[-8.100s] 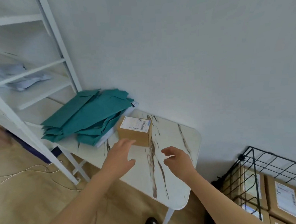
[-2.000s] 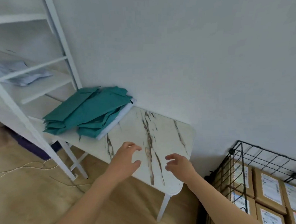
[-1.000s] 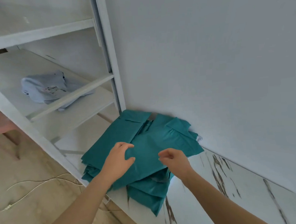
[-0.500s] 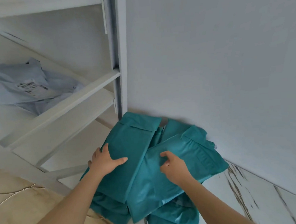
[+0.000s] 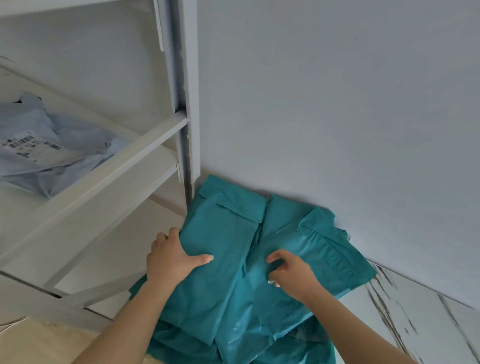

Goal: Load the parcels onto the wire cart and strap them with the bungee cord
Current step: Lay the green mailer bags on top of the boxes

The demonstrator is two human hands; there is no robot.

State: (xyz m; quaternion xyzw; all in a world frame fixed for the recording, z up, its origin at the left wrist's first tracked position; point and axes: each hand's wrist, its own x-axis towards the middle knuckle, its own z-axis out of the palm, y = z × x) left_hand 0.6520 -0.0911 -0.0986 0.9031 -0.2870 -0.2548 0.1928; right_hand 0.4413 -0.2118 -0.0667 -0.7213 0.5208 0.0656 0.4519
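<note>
While the left hand (image 5: 172, 260) grips the left edge of the top flat teal plastic mailer bag (image 5: 222, 239), thumb on top, the right hand (image 5: 290, 271) curls its fingers onto the next bag right; pinch unclear. The pile lies at the left end of the white marble-patterned table (image 5: 410, 326), against the far wall. Pickup step: next, lift the slippery bags together and carry them to the wire cart, which is not in view.

Teal mailer pile (image 5: 240, 294) hemmed behind by the wall (image 5: 340, 91), white shelf post (image 5: 190, 100) set close at its far left corner, marble tabletop (image 5: 438, 324) left open rightward, grey parcel (image 5: 20, 144) barred by a slanted shelf rail (image 5: 106, 173)
</note>
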